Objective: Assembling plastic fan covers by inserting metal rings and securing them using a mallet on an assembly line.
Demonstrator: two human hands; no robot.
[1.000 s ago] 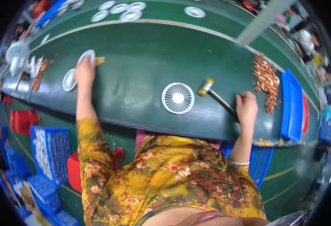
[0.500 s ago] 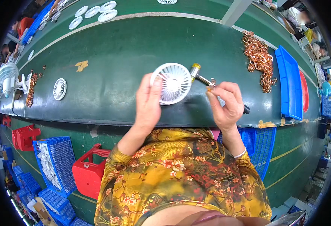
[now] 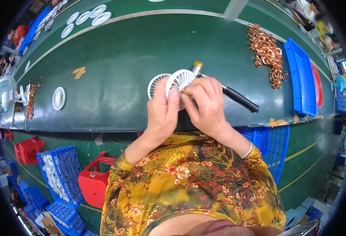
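A white round slotted grille, like a small fan cover (image 3: 185,77), stands tilted in my left hand (image 3: 161,114), with the thumb on its near side and the fingers behind it. My right hand (image 3: 207,103) pinches a small copper-coloured piece (image 3: 182,90) against the grille's lower face; the fingers hide most of it. Partly covered by my left hand, a second white grille (image 3: 153,84) shows just behind the first. Beyond my right hand a hammer (image 3: 240,99) with a yellow-tipped head and black handle lies on the green table (image 3: 129,51).
Copper-coloured rings (image 3: 265,51) are heaped at the right, beside a blue tray (image 3: 301,82) and a red one (image 3: 317,86). Another grille (image 3: 59,98), a smaller ring pile (image 3: 31,100) and a desk fan (image 3: 6,89) stand left. A red stool (image 3: 94,183) is below the table edge.
My right hand has moved left from beside the hammer to the grille, bringing the small copper-coloured piece. The held grille is now tilted up, showing a second one behind it.
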